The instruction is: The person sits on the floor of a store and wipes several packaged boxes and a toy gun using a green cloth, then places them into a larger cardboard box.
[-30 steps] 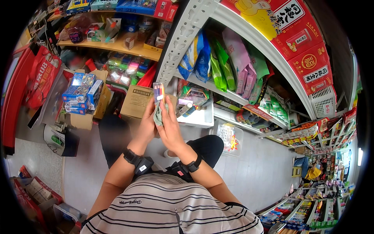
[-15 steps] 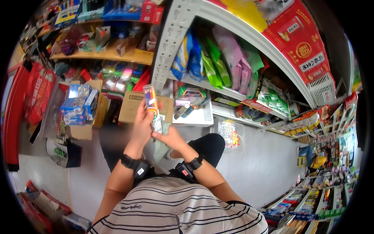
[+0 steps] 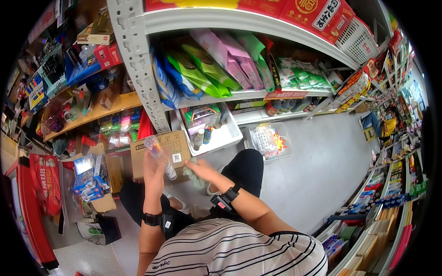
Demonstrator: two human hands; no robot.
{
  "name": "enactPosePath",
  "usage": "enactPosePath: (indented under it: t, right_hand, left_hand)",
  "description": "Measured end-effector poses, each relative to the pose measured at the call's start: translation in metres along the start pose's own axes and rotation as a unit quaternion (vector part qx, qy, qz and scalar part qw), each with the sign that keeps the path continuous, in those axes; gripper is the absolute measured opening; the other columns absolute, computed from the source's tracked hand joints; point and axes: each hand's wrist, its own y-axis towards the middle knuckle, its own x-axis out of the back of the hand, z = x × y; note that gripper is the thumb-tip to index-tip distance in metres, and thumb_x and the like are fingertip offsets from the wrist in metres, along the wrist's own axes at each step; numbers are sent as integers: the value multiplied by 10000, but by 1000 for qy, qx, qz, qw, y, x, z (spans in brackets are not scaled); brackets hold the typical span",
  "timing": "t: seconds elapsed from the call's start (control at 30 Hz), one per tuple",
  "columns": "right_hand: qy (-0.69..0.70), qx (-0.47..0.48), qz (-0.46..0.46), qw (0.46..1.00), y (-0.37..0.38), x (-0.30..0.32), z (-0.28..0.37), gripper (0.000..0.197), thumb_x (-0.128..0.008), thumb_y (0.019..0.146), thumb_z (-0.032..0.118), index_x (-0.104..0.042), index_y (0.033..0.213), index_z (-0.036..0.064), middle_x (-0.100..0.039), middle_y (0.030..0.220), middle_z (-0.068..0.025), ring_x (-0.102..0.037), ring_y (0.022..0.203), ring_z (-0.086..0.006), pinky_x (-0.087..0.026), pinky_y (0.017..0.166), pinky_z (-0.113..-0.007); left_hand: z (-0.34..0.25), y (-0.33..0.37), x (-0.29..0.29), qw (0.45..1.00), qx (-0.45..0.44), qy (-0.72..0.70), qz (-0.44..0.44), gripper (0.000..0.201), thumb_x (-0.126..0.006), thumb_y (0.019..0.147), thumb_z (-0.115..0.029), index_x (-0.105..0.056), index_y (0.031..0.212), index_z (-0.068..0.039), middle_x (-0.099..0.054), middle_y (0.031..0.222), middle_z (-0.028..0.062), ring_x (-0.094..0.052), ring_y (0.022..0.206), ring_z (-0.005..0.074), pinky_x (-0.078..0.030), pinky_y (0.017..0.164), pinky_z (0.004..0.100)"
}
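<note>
In my left hand (image 3: 154, 174) is a slim clear tube (image 3: 153, 145) with coloured sticks, seemingly pencils, inside; my fingers wrap round its middle. Its pale lower end (image 3: 171, 173) pokes out below the fingers. My right hand (image 3: 205, 170) grips a grey-green cloth (image 3: 195, 178), which hangs beside the tube with a small gap between them. Right behind both hands stands a brown cardboard box (image 3: 180, 143). Beyond it, a white bin (image 3: 230, 142) holds a boxed item (image 3: 202, 116) and a few upright cylinders (image 3: 199, 139).
A white metal shelf post (image 3: 138, 69) rises behind the box, with bagged goods (image 3: 193, 69) on the shelf. A clear tub (image 3: 271, 140) sits on the floor to the right. At left are blue boxes (image 3: 87, 177) in an open carton and a red bag (image 3: 46, 179).
My view has swung right, so the shelves sit further left. My right hand and the cloth have come away from the tube, which stays in my left hand.
</note>
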Motion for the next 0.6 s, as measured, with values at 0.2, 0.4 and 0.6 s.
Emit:
enactPosePath:
  t: [0.2,0.4,0.6]
  right_hand:
    - [-66,240,-83,965,-24,25,53,415,-632,844,166,-543,1231,45,-633,1105,-96,-593,980,-153,-463,849,-288]
    - [-243,215,-93,941,-49,32,93,486,-688,815,225,-526,1245,68,-640,1070,-185,-626,985,-335,-482,843,-355]
    - [-289,203,-129,926,-38,43,88,453,-684,807,265,-541,1203,97,-654,977,-176,-636,896,-362,-498,770,-368]
  left_hand:
    - [23,1,-5,984,43,142,104,604,-604,846,17,-319,1378,10,-487,1296,123,-480,1201,198,-386,1008,319]
    - [35,5,-11,965,92,183,164,574,-604,807,61,-400,1341,12,-489,1292,110,-470,1203,193,-373,1014,317]
    - [38,14,-13,939,41,304,155,565,-583,830,53,-385,1357,6,-477,1327,129,-455,1244,209,-352,1044,328]
